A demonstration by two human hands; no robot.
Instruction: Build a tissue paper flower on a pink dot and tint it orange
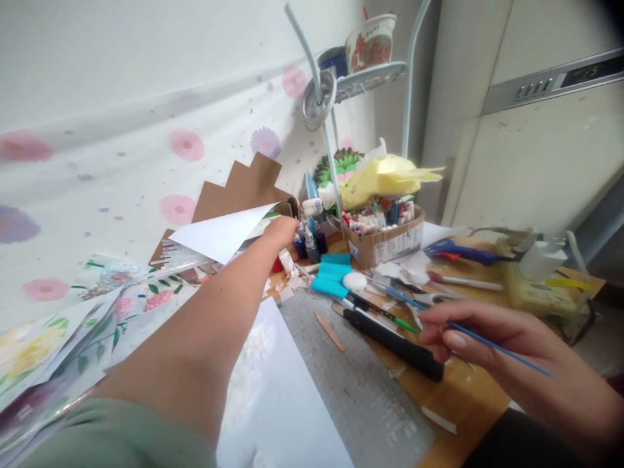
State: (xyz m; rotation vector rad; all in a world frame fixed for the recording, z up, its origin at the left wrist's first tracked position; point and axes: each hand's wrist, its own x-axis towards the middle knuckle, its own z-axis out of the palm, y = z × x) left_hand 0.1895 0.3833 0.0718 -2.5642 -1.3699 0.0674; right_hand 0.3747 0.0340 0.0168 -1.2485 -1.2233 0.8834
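Stretched far forward, my left hand (283, 231) is at a cluster of small paint bottles (311, 244), some dark blue and one grey. Its fingers are mostly hidden, so I cannot see whether they grip a bottle. My right hand (468, 338) is closed in a pinch around a thin blue paintbrush (497, 351), which slants over the table; its tip is hard to make out. Under my left forearm lies a white sheet (297, 403) with a pale raised flower. The sheet partly covers a grey cutting mat (341, 364).
A wooden stick (330, 332), a black-handled tool (394, 344) and a teal cloth (334, 274) lie near the mat. Behind stand a cardboard box (385, 244) of tubes and a metal rack (373, 75). A blue glue gun (461, 251) lies right; flower paintings (49, 351) lie left.
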